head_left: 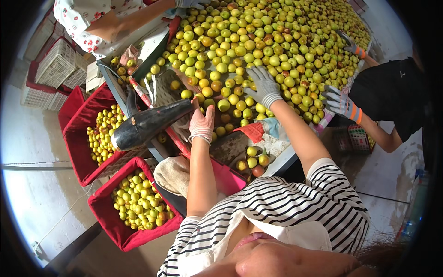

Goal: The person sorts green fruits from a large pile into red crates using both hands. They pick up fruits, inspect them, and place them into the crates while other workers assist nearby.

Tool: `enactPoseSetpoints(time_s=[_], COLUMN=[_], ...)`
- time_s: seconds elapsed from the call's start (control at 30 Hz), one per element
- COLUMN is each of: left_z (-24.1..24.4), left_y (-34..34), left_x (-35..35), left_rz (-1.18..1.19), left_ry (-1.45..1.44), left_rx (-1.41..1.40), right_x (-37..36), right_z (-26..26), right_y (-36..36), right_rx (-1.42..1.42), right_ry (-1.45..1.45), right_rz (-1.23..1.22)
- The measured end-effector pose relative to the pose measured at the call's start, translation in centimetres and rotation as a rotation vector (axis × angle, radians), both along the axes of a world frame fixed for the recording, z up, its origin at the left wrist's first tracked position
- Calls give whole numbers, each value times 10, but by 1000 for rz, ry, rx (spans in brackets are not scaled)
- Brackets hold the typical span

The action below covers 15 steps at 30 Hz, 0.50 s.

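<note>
My left hand (201, 124), in a pinkish knitted glove, is beside the nozzle end of a black hair dryer (152, 123). Its thumb and forefinger are apart with nothing seen between them; the other fingers are partly hidden. The dryer lies slanted over the table's left corner, wide end toward the red-lined crates. My right hand (263, 86), gloved in grey, rests with spread fingers on loose yellow-green jujubes (221, 67). These form a thick heap toward the far side and thin out between my hands.
Two red-lined crates (95, 204) of jujubes stand at left, near a beige cloth (172, 176). Stacked white plastic crates (55, 64) are farther back. One co-worker's gloved hands (342, 104) touch the heap's right edge; another person's arm (138, 20) reaches in at top left.
</note>
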<state>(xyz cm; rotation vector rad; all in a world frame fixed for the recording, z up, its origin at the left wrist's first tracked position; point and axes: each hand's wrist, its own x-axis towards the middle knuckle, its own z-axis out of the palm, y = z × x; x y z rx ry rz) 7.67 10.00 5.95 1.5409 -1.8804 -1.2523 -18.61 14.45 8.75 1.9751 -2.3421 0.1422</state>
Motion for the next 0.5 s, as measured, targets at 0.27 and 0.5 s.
enactPoseSetpoints(time_s=[0.27, 0.5], left_z=[-1, 1], left_y=[3, 4], left_x=[-2, 2], left_rz=[33, -65], left_ry=[3, 43], left_rx=[-73, -214], right_x=[62, 46], right_z=[-10, 10], right_y=[-37, -65], right_rx=[117, 36], right_ry=[87, -324], right_rz=[138, 173])
